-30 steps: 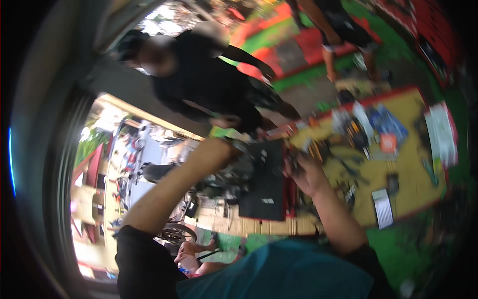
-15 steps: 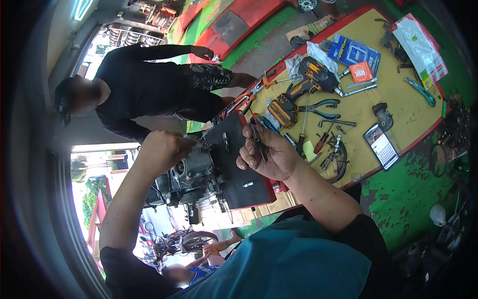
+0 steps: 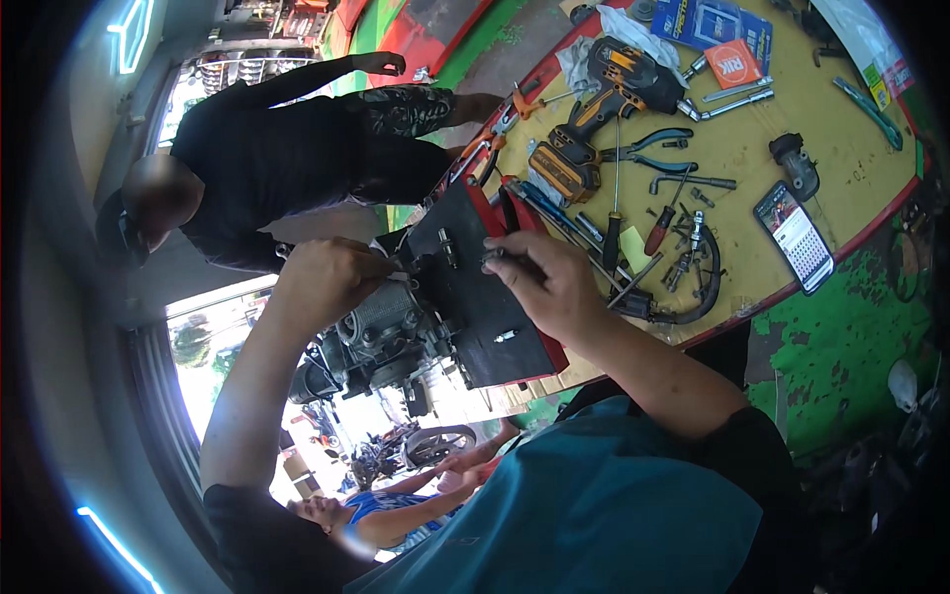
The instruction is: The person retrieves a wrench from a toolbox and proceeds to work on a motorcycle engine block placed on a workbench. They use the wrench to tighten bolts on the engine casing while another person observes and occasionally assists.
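Note:
My left hand (image 3: 332, 282) is closed at the upper side of a grey metal engine (image 3: 391, 332), fingertips pinched together near its edge. What they hold, if anything, I cannot make out. My right hand (image 3: 549, 282) is closed around a small dark metal part (image 3: 492, 255), whose end pokes out past the thumb and forefinger. It hovers over a black mat (image 3: 485, 297) beside the engine. On this mat lie a spark plug (image 3: 448, 247) and a second, small silvery plug-like piece (image 3: 507, 337), one on each side of my right hand.
The yellow tabletop (image 3: 732, 238) holds a cordless impact driver (image 3: 614, 94), pliers (image 3: 648, 153), screwdrivers (image 3: 661, 230), a phone (image 3: 795, 238), an orange box (image 3: 732, 64) and a black hose (image 3: 711, 287). One person (image 3: 287, 168) stands across from me; another (image 3: 396, 510) sits beyond the engine.
My right hand has turned over, back now upward, and the long dark shape in its fingers shows only as a short end. The left hand stays by the engine. The view has shifted.

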`<state>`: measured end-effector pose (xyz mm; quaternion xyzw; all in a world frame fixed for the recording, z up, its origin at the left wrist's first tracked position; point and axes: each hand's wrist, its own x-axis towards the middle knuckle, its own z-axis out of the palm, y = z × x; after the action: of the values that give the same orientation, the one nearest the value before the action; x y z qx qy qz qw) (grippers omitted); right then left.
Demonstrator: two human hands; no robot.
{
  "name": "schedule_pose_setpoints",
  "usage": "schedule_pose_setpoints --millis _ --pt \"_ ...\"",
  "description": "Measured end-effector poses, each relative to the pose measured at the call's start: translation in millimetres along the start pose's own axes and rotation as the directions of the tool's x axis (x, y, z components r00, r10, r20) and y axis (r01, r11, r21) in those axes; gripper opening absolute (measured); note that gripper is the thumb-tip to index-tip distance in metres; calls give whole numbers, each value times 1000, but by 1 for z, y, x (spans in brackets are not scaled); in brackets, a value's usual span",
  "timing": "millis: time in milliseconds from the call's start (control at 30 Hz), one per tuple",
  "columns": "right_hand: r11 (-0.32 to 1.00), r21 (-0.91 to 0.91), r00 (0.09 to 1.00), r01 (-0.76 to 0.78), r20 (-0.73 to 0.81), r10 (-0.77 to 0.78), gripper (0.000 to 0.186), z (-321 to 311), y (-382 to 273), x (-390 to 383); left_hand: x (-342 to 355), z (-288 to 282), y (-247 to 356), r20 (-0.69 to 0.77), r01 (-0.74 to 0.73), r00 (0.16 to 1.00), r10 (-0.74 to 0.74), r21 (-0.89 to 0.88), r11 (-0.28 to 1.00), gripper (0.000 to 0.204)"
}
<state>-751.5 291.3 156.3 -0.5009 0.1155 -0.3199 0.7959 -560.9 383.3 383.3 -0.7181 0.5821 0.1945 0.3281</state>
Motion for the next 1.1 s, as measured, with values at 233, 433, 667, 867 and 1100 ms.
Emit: schedule_pose_setpoints --millis 233,433,667,867,1100 --pt "915 -252 945 316 -7 -328 23 -12 2 5 8 1 3 68 25 997 -26 11 1000 15" --pt "897 -271 930 348 -24 -368 24 -13 4 6 10 3 1 63 24 998 -24 -9 1000 16" --pt "939 -220 961 264 -29 -276 22 -10 3 6 8 8 -4 15 -11 1000 11 -26 1000 23" --pt "984 99 988 -151 -24 154 20 -1 21 2 8 -1 -3 91 50 994 -53 31 998 21" --pt "970 -44 960 -238 142 242 15 -1 56 3 13 -5 -1 36 27 999 -28 22 999 23"
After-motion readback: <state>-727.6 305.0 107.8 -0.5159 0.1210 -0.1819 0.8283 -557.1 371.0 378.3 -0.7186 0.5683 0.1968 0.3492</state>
